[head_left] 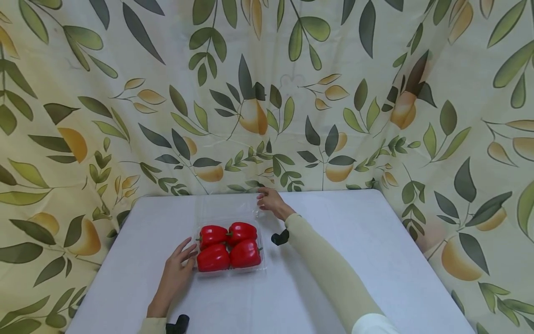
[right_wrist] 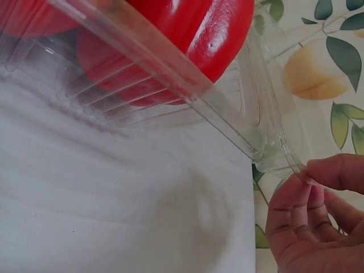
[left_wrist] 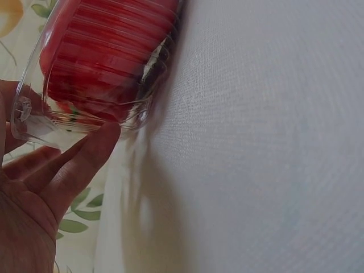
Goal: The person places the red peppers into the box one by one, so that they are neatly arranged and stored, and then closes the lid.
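Observation:
Several red bell peppers (head_left: pixel 229 247) sit in the base of a clear plastic clamshell container (head_left: pixel 263 260) on the table. Its transparent lid (head_left: pixel 225 207) is folded back towards the far edge. At the far right corner my right hand (head_left: pixel 273 203) pinches the plastic edge; the right wrist view shows the thumb and fingertips of that hand (right_wrist: pixel 318 210) meeting on the clear corner. On the near left, my left hand (head_left: pixel 177 271) touches the container's side. In the left wrist view, extended fingers of the left hand (left_wrist: pixel 62 176) rest against the ribbed wall near the rim.
A white cloth covers the table (head_left: pixel 333 222). Behind it and at both sides hangs a curtain (head_left: pixel 267 93) printed with leaves and fruit. The container stands left of the table's middle, and my right forearm crosses the right half.

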A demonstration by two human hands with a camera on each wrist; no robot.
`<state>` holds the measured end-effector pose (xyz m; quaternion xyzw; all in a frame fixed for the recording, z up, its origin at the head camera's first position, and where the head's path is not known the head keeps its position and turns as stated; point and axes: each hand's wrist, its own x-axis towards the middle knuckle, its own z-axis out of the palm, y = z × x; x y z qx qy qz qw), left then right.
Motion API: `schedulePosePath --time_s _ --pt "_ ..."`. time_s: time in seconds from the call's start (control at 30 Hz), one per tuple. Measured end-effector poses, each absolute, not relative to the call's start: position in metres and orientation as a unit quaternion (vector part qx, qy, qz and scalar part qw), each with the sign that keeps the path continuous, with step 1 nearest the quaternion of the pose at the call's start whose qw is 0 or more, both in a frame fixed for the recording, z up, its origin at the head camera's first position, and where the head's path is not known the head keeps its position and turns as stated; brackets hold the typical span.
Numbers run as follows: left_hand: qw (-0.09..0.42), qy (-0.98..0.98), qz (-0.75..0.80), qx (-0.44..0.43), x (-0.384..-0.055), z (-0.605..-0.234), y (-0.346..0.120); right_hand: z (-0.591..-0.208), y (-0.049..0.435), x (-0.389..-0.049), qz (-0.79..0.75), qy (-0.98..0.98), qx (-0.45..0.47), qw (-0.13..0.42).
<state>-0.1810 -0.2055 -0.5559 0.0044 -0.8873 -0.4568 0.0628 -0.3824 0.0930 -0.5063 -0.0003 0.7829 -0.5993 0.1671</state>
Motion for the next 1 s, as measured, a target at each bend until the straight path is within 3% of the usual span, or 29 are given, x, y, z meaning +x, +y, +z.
schedulePosePath --time_s 1.0 --pt "0.046 -0.889 -0.455 0.006 -0.182 -0.555 -0.205 -0.495 0.100 -0.367 -0.622 0.773 -0.001 0.129"
